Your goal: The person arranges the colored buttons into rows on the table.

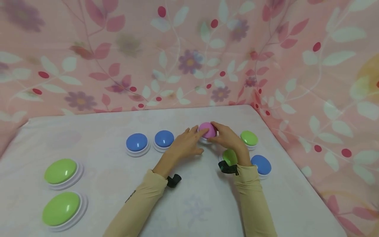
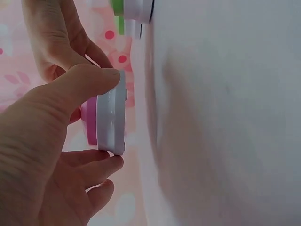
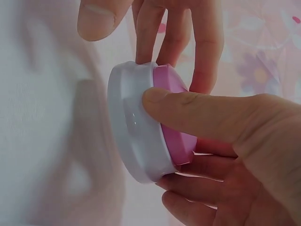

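A pink-domed push button (image 1: 207, 129) with a white round base (image 3: 136, 117) is held slightly above the table, towards the back. My right hand (image 1: 228, 136) grips it, thumb on the near side of the base and fingers around the far side. My left hand (image 1: 185, 144) reaches in from the left, its extended fingers touching the button's rim and dome. In the right wrist view, the left thumb (image 3: 96, 21) stands apart from the button. Small feet (image 2: 126, 94) show under the base in the left wrist view.
Two blue buttons (image 1: 137, 142) stand left of my hands. Beside my right wrist are two green buttons (image 1: 249, 138) and one blue button (image 1: 261, 164), partly covered. Two green buttons (image 1: 60, 171) sit at the far left. Floral cloth (image 1: 189, 59) hangs behind the white-covered table (image 1: 195, 204).
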`<move>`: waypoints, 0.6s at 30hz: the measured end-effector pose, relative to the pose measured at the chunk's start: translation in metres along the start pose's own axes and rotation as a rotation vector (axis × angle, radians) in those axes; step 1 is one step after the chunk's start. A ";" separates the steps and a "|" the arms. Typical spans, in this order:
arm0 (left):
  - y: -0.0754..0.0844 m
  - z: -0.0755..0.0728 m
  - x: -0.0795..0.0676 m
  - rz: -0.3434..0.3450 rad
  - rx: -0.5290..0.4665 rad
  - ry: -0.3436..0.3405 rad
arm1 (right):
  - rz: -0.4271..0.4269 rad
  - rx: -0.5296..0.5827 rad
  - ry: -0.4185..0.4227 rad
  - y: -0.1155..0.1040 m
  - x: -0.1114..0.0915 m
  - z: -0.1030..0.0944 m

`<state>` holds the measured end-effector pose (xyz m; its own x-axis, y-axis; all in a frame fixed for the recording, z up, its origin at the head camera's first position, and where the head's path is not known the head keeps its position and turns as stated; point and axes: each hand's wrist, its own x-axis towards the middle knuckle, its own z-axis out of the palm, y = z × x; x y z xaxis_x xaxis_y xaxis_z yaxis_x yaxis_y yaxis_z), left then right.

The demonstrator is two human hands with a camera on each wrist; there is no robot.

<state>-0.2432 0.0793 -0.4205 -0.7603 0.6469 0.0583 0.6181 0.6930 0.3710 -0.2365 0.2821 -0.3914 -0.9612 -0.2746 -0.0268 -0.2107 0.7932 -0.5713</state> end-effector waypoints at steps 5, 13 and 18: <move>-0.011 -0.004 -0.011 -0.012 0.021 0.006 | -0.034 0.016 -0.027 -0.009 0.009 0.010; -0.028 -0.011 -0.030 -0.009 0.076 0.028 | -0.086 0.001 -0.063 -0.021 0.022 0.029; -0.037 -0.014 -0.040 0.027 0.131 0.047 | -0.122 -0.009 -0.083 -0.028 0.028 0.040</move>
<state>-0.2389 0.0233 -0.4240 -0.7500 0.6520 0.1112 0.6566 0.7135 0.2447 -0.2500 0.2300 -0.4090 -0.9102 -0.4134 -0.0253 -0.3274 0.7557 -0.5673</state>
